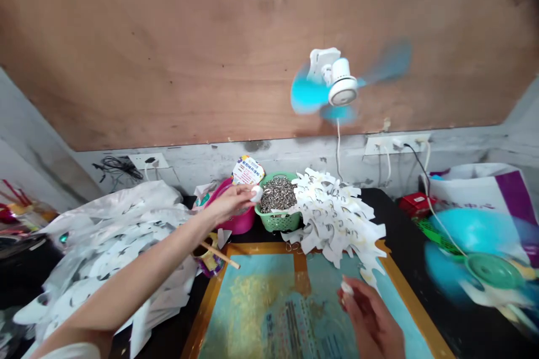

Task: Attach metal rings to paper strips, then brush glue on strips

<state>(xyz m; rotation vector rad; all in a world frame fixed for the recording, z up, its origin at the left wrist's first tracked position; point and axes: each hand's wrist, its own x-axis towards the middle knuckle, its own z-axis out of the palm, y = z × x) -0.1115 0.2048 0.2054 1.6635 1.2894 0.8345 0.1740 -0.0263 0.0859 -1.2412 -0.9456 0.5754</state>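
Observation:
My left hand (234, 200) reaches forward to the left rim of a green basket (278, 220) full of small metal rings. Its fingers are pinched on a small white thing that I cannot name. My right hand (370, 320) rests low over a blue board with a yellow-brown border (269, 314). Those fingers are curled, with a small white piece at the fingertips. A fanned stack of white cut-out paper shapes (337, 216) lies between the basket and my right hand.
A pink bowl (240, 223) sits left of the basket, with a small cup and stick (213, 255) nearby. A big heap of white cut-outs (109, 241) fills the left. One blue fan (337, 84) spins on the wall, another (480, 261) at right, beside a bag (497, 185).

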